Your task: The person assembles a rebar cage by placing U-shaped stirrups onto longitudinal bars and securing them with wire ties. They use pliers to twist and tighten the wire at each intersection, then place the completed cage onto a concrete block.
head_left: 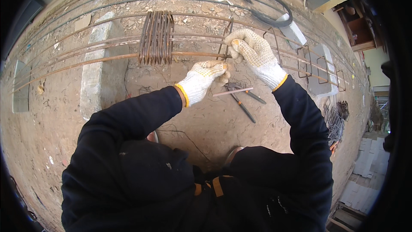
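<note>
Both of my hands wear white knit gloves with dotted palms and yellow cuffs. They meet at the near long rebar [193, 54], where an upright rebar stirrup [229, 30] crosses it. My left hand [205, 77] is just below the bar with its fingers curled in a pinch. On the right, my right hand [254, 51] is closed, thumb against fingers, over the crossing. Whatever lies between the fingertips is too small to make out. On the dirt below rest pincers [243, 111] with dark, orange-marked handles, and a thin pinkish stick [234, 91] lies across them.
Stacked stirrups [156, 38] hang tightly together on the bars to the left; spaced stirrups [304, 60] stand to the right. Concrete blocks [98, 66] support the bars. A black coil [283, 20] lies at the far side. A wire bundle [337, 122] sits at right, beyond scattered wire bits.
</note>
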A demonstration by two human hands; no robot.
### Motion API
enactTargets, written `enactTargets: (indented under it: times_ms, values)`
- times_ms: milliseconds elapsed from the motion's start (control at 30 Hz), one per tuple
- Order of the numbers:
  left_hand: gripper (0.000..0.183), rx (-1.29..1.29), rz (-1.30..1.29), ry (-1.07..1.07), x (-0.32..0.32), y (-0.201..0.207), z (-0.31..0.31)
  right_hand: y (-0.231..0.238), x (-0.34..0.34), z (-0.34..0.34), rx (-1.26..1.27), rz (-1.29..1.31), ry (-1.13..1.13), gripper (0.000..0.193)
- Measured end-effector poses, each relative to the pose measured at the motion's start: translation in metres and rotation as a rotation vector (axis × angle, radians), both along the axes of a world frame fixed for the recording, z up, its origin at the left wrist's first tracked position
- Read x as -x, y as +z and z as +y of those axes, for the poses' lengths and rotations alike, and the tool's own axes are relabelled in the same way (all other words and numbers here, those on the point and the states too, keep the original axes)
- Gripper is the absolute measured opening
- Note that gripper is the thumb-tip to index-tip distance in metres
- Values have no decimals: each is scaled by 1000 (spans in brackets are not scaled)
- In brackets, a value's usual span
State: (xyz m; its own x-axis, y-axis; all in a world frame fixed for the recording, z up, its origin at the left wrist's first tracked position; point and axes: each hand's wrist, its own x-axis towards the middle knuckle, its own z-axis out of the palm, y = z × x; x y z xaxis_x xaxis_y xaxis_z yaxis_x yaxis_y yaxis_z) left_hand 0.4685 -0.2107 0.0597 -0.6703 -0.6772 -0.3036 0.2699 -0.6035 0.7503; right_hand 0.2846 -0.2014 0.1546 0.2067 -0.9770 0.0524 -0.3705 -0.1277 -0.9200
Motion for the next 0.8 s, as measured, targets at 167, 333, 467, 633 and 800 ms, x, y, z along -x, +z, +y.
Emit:
enactTargets:
  times_ms: [167, 333, 467, 633, 800]
  values:
    - [21, -120, 68, -69, -15, 10, -10, -17, 16, 9, -54, -48, -61, 17]
    - [18, -356, 83, -153, -25, 34, -27, -28, 18, 27, 292, 282, 43, 18]
    - [16, -343, -200, -126, -18, 50, -38, -38, -1, 34, 462, 765, 302, 30]
    - [17, 1343, -687, -493, -2, 78, -58, -64, -20, 31, 301, 651, 318, 30]
    - [25, 1747, -1103, -740, 33, 120, -46, -84, -57, 39, 479, 1071, 354, 40]
